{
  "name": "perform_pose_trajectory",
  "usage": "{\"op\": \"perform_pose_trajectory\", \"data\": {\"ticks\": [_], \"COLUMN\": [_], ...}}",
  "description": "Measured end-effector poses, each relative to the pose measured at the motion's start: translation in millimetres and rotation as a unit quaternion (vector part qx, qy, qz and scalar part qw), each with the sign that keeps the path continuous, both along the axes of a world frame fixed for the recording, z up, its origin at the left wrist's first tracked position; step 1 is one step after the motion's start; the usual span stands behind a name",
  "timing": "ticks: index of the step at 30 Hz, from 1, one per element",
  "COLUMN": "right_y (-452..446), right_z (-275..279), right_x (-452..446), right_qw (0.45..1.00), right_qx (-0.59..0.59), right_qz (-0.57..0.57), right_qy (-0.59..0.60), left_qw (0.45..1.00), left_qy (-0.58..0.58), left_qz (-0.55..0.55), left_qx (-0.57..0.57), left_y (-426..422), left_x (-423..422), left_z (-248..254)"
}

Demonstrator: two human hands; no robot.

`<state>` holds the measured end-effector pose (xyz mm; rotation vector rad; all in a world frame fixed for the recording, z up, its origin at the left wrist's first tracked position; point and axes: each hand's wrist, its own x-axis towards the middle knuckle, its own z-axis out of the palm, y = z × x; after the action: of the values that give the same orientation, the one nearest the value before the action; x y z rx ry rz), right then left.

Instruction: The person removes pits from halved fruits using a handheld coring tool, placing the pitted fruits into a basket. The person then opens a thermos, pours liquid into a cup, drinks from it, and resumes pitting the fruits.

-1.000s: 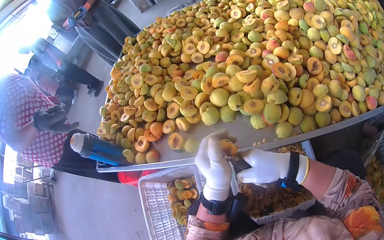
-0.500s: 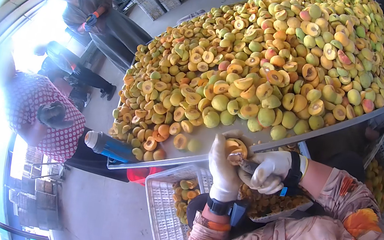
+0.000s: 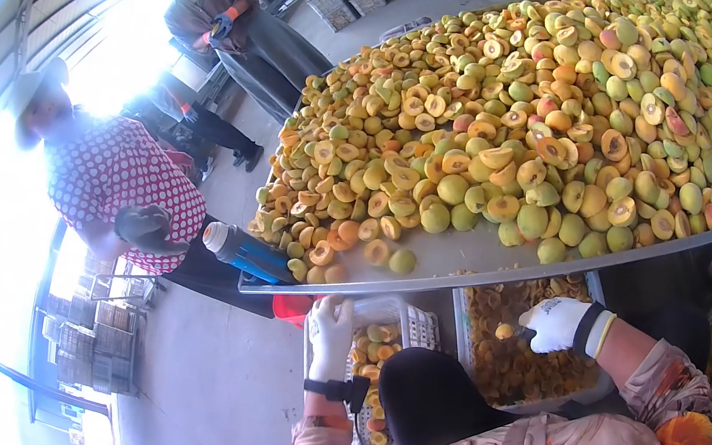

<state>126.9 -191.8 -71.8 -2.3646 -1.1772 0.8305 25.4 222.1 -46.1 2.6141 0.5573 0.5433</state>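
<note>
Fruit piece [image 3: 504, 331], roundish, shows just left of the nearer right hand [image 3: 556, 326] (grip curled, hold unclear); left hand [image 3: 328, 337], grip unreadable, well apart.

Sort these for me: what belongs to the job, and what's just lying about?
Likely the job:
fruit pile
table
fruit crate by the left hand
crate of brownish pieces by the right hand

Likely just about:
blue flask
stacked crates

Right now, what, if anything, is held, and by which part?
It cannot be told: the white-gloved left hand hides its palm; a small round yellowish piece shows beside the white-gloved right hand, hold unclear.
</note>
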Motion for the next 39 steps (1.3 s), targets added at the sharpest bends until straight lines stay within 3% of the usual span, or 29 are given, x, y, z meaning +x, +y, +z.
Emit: {"op": "perform_pose_trajectory", "data": {"ticks": [4, 5, 7, 8, 9, 10, 12, 14, 19, 20, 21, 22, 26, 30, 32, 34, 37, 39], "right_y": [7.0, 15.4, 5.9, 4.0, 7.4, 6.7, 11.1, 12.2, 19.9, 22.6, 24.4, 26.2, 38.2, 49.1, 53.4, 61.4, 68.7, 72.4], "right_z": [5.4, 13.6, -38.7, -57.6, -54.0, -52.1, -33.6, -36.3, -19.6, -12.8, -8.6, -5.2, 19.9, 40.9, 48.7, 29.1, 26.0, 29.9], "right_x": [2.3, 3.2, -4.2, -6.1, -5.6, -6.2, 1.6, 5.2, 10.7, 11.1, 10.7, 9.7, 6.7, 3.9, 2.9, 4.7, 3.4, 0.3], "right_qw": [0.998, 0.989, 0.990, 0.978, 0.975, 0.987, 0.997, 0.998, 0.995, 0.995, 0.998, 0.999, 0.992, 0.965, 0.953, 0.937, 0.927, 0.921], "right_qx": [0.028, -0.049, -0.137, -0.178, -0.206, -0.146, -0.075, -0.048, -0.093, -0.090, -0.048, -0.006, 0.107, 0.236, 0.266, 0.307, 0.326, 0.330], "right_qz": [-0.015, -0.059, 0.021, 0.061, 0.055, 0.018, 0.022, 0.021, 0.012, 0.010, -0.002, -0.014, -0.061, -0.115, -0.136, -0.140, -0.151, -0.149], "right_qy": [0.050, 0.126, -0.015, -0.087, -0.067, -0.058, -0.025, -0.040, 0.013, 0.028, 0.035, 0.042, 0.029, -0.025, -0.046, -0.088, -0.106, -0.143], "left_qw": [0.995, 0.990, 0.976, 0.969, 0.974, 0.978, 0.987, 0.979, 0.989, 0.982, 0.935, 0.849, 0.664, 0.630, 0.634, 0.700, 0.757, 0.846], "left_qy": [0.083, 0.120, 0.191, 0.229, 0.217, 0.203, 0.153, 0.191, 0.142, 0.080, 0.016, -0.048, -0.081, -0.128, -0.138, -0.142, -0.168, -0.153], "left_qz": [0.005, 0.016, 0.039, -0.018, -0.027, -0.033, -0.010, 0.005, 0.017, -0.020, -0.056, -0.090, -0.116, -0.152, -0.133, -0.137, -0.179, -0.209], "left_qx": [0.058, 0.071, 0.097, 0.087, 0.057, 0.031, 0.037, 0.075, 0.021, -0.168, -0.351, -0.519, -0.735, -0.751, -0.749, -0.686, -0.606, -0.467], "left_y": [31.9, 25.9, 3.4, -2.1, 7.4, 17.6, 12.0, 13.9, 6.0, 2.3, -3.8, -8.7, -58.6, -97.3, -124.4, -142.6, -162.4, -164.8], "left_x": [88.1, 103.1, 123.2, 129.0, 139.6, 147.0, 145.3, 149.3, 139.6, 138.7, 136.9, 133.5, 114.1, 111.7, 107.4, 103.9, 97.5, 95.5], "left_z": [-29.2, -25.1, -11.4, -9.6, -30.1, -50.0, -53.7, -57.6, -41.6, -41.6, -39.2, -36.4, 10.5, 8.2, 21.9, 19.2, 11.9, 6.4]}}
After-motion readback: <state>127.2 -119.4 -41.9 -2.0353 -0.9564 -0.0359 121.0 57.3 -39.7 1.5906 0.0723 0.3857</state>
